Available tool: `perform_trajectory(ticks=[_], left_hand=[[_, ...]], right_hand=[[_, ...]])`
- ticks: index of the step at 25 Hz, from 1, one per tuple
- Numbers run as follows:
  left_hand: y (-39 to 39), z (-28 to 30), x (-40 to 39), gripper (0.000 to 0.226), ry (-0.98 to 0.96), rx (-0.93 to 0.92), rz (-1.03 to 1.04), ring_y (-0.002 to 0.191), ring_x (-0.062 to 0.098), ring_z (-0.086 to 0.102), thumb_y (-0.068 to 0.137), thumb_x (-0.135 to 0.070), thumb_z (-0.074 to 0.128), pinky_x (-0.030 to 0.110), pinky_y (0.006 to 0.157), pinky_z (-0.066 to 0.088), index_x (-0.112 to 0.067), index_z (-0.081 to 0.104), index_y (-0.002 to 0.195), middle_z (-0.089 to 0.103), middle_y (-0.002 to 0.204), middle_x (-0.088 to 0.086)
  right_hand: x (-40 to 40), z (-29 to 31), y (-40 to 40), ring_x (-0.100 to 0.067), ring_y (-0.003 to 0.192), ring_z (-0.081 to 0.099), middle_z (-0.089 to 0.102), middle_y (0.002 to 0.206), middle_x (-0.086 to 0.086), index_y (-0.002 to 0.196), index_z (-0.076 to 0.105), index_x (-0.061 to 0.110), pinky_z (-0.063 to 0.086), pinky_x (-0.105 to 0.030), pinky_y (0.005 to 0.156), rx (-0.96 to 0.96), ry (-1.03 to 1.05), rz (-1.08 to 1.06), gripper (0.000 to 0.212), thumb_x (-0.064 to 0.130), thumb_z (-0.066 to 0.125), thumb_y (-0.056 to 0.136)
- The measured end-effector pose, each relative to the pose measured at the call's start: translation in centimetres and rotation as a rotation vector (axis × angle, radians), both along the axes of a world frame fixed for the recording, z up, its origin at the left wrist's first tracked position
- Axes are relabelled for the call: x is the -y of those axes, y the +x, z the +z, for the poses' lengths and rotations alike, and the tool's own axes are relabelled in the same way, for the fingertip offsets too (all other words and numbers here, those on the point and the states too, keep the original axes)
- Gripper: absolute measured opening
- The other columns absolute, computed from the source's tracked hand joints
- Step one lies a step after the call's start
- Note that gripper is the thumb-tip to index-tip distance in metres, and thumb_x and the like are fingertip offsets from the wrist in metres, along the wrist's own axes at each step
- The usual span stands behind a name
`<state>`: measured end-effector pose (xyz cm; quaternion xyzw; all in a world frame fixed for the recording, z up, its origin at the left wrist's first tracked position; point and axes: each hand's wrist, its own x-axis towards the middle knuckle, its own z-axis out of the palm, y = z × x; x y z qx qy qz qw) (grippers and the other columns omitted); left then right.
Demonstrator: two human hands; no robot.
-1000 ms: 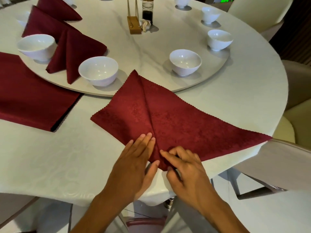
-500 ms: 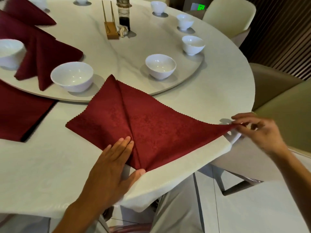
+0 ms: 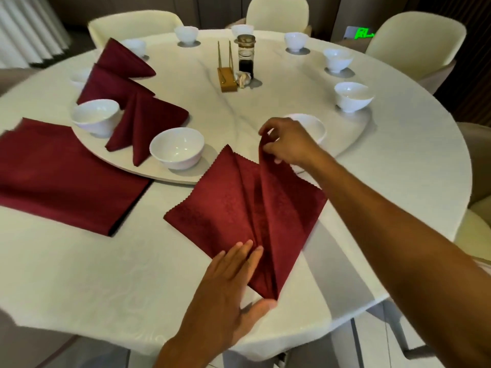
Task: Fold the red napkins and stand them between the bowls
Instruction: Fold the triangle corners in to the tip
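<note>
A red napkin (image 3: 233, 205) lies partly folded on the white table near its front edge. My left hand (image 3: 228, 285) presses flat on its near point, fingers straight. My right hand (image 3: 284, 142) pinches the napkin's right corner and holds it lifted over the middle fold, near the far tip. Folded napkins stand on the turntable: one (image 3: 143, 126) between two white bowls (image 3: 176, 148) (image 3: 95, 116), and two more (image 3: 111, 85) (image 3: 123, 59) behind. Another bowl (image 3: 316, 126) is partly hidden by my right hand.
A stack of flat red napkins (image 3: 61, 179) lies at the left. The round turntable (image 3: 265, 107) carries several more bowls, a sauce bottle (image 3: 245, 55) and a wooden holder (image 3: 225, 81). Cream chairs (image 3: 414, 41) ring the table.
My right hand took the napkin's right corner at the table edge and brought it up and left over the middle. My left hand stayed pressing the near point. The view tilted up.
</note>
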<state>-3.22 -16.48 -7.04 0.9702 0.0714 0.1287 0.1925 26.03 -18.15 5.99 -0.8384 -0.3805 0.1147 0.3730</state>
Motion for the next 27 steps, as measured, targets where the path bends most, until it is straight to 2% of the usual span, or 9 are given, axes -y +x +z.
perform_trajectory(ticks=[4, 9, 11, 13, 17, 20, 23, 25, 27], left_hand=[[0.2, 0.2, 0.3, 0.075, 0.036, 0.056, -0.029, 0.124, 0.012, 0.046, 0.083, -0.066, 0.056, 0.044, 0.111, 0.038, -0.032, 0.036, 0.147, 0.048, 0.135, -0.011], [0.0, 0.0, 0.6, 0.063, 0.168, 0.124, -0.082, 0.101, 0.011, 0.056, 0.084, -0.057, 0.06, 0.043, 0.111, 0.032, -0.031, 0.046, 0.139, 0.056, 0.11, -0.012], [-0.1, 0.1, 0.7, 0.057, 0.185, 0.123, -0.089, 0.099, 0.012, 0.056, 0.084, -0.056, 0.059, 0.043, 0.11, 0.032, -0.032, 0.049, 0.135, 0.056, 0.107, -0.011], [-0.2, 0.3, 0.8, 0.05, 0.197, 0.089, -0.093, 0.1, 0.013, 0.056, 0.087, -0.057, 0.055, 0.042, 0.11, 0.031, -0.033, 0.053, 0.13, 0.056, 0.11, -0.01], [-0.3, 0.6, 1.0, 0.047, 0.19, -0.001, -0.075, 0.107, 0.013, 0.053, 0.095, -0.062, 0.038, 0.042, 0.109, 0.03, -0.034, 0.058, 0.127, 0.046, 0.146, -0.01], [-0.2, 0.8, 1.1, 0.046, 0.156, -0.005, -0.059, 0.103, 0.014, 0.051, 0.099, -0.058, 0.031, 0.044, 0.104, 0.04, -0.032, 0.058, 0.127, 0.049, 0.145, -0.011], [-0.1, 1.1, 1.0, 0.041, 0.128, 0.001, -0.045, 0.102, 0.015, 0.048, 0.102, -0.05, 0.029, 0.042, 0.105, 0.036, -0.033, 0.054, 0.129, 0.048, 0.142, -0.011], [-0.1, 1.1, 1.0, 0.038, 0.112, 0.011, -0.054, 0.101, 0.015, 0.046, 0.101, -0.047, 0.035, 0.038, 0.105, 0.032, -0.031, 0.053, 0.13, 0.047, 0.142, -0.011], [-0.1, 1.1, 1.0, 0.037, 0.107, 0.012, -0.069, 0.1, 0.015, 0.044, 0.099, -0.044, 0.04, 0.036, 0.104, 0.031, -0.031, 0.054, 0.131, 0.046, 0.143, -0.012]], right_hand=[[-4.1, -2.5, -0.8, -0.015, 0.084, 0.058, 0.062, 0.1, 0.005, 0.113, 0.065, 0.022, 0.048, -0.027, 0.071, 0.128, -0.184, 0.081, 0.036, 0.007, 0.063, 0.08], [-4.9, -3.7, -0.4, -0.014, 0.087, 0.058, 0.063, 0.099, 0.005, 0.121, 0.06, 0.024, 0.043, -0.02, 0.064, 0.083, -0.151, 0.064, 0.043, 0.007, 0.064, 0.081], [-4.9, -4.6, -0.5, -0.015, 0.09, 0.06, 0.066, 0.101, 0.005, 0.122, 0.059, 0.024, 0.045, -0.024, 0.07, 0.072, -0.129, 0.052, 0.044, 0.008, 0.064, 0.081], [-4.8, -5.4, -0.5, -0.015, 0.092, 0.061, 0.067, 0.104, 0.006, 0.123, 0.058, 0.024, 0.047, -0.028, 0.078, 0.062, -0.098, 0.032, 0.045, 0.009, 0.064, 0.082], [-4.3, -5.2, -1.1, -0.016, 0.097, 0.061, 0.063, 0.12, 0.005, 0.135, 0.05, 0.025, 0.048, -0.03, 0.085, 0.134, -0.076, 0.004, 0.053, 0.016, 0.063, 0.085], [-0.8, -4.1, -4.5, -0.013, 0.101, 0.059, 0.058, 0.128, 0.006, 0.132, 0.054, 0.021, 0.05, -0.033, 0.088, 0.239, 0.128, -0.037, 0.044, 0.015, 0.058, 0.09], [7.3, -5.4, -11.6, -0.012, 0.107, 0.06, 0.065, 0.117, 0.004, 0.115, 0.066, 0.015, 0.048, -0.031, 0.092, 0.352, 0.222, 0.071, 0.023, 0.012, 0.054, 0.095], [12.8, -7.6, -16.6, -0.008, 0.121, 0.055, 0.062, 0.131, 0.003, 0.126, 0.064, 0.014, 0.043, -0.03, 0.102, 0.379, 0.111, 0.174, 0.031, 0.022, 0.046, 0.102], [16.2, -9.9, -18.5, -0.007, 0.144, 0.03, 0.037, 0.156, 0.003, 0.151, 0.037, 0.015, 0.024, -0.031, 0.117, 0.46, -0.165, 0.321, 0.05, 0.038, 0.029, 0.107]])
